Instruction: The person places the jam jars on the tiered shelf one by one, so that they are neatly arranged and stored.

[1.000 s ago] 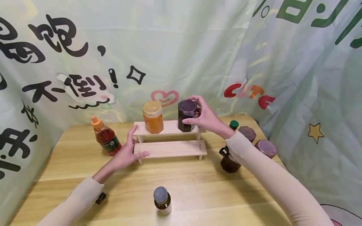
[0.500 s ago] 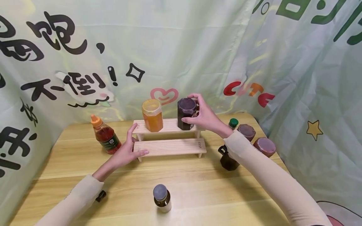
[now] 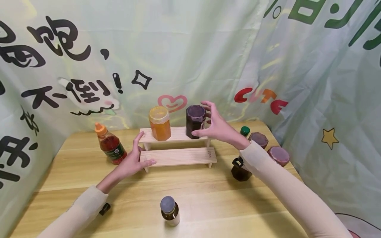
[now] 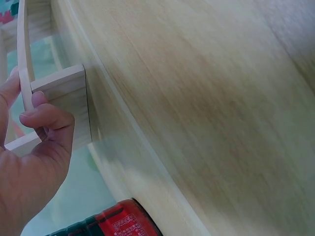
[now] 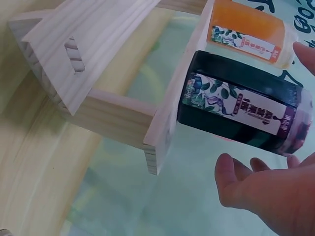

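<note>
- pale wood table [image 3: 208, 198]
- two-step wooden rack [image 3: 178, 157], standing on it
- left hand [image 3: 134, 160], pinching the rack's left end
- right hand [image 3: 219, 125], spread just beside the dark jar [image 3: 194, 123]
- dark jar, upright on the upper step near the amber jar [image 3: 161, 128]

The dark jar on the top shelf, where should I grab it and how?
Probably best around the middle of the dark jar, coming from the right. It stands upright and its straight, flat sides should be easy to squeeze. The orange jar stands to its left, and the right hand is already beside it on the right.
</note>
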The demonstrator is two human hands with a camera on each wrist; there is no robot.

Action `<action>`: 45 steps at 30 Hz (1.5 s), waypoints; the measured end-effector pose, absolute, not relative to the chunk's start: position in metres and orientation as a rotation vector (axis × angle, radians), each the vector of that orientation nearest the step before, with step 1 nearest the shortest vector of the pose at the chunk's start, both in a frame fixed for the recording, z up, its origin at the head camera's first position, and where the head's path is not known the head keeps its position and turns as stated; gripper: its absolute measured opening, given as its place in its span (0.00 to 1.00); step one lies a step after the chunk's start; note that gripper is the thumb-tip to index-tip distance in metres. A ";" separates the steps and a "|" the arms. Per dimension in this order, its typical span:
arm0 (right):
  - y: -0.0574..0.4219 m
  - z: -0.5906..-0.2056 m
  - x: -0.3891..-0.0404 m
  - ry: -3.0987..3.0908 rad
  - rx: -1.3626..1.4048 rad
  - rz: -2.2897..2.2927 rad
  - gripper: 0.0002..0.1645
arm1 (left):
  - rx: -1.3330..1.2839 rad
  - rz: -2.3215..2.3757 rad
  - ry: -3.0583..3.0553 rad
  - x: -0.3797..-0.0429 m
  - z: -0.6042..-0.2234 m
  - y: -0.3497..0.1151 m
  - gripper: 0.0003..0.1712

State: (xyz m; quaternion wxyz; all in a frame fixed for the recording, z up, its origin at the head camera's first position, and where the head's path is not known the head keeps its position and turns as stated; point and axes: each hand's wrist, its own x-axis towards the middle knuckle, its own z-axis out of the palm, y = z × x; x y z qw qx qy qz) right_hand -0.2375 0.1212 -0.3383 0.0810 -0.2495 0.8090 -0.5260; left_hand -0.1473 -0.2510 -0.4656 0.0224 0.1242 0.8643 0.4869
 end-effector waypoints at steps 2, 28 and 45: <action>0.124 -0.338 -0.233 2.427 -0.754 -1.563 0.73 | 0.386 1.503 2.679 -0.145 -0.465 -0.251 0.74; 0.205 -0.348 -0.164 2.639 -0.557 -1.650 0.56 | 0.433 1.576 2.621 -0.143 -0.465 -0.252 0.75; 0.248 -0.377 -0.112 2.776 -0.404 -1.677 0.43 | 0.430 1.550 2.638 -0.144 -0.465 -0.253 0.74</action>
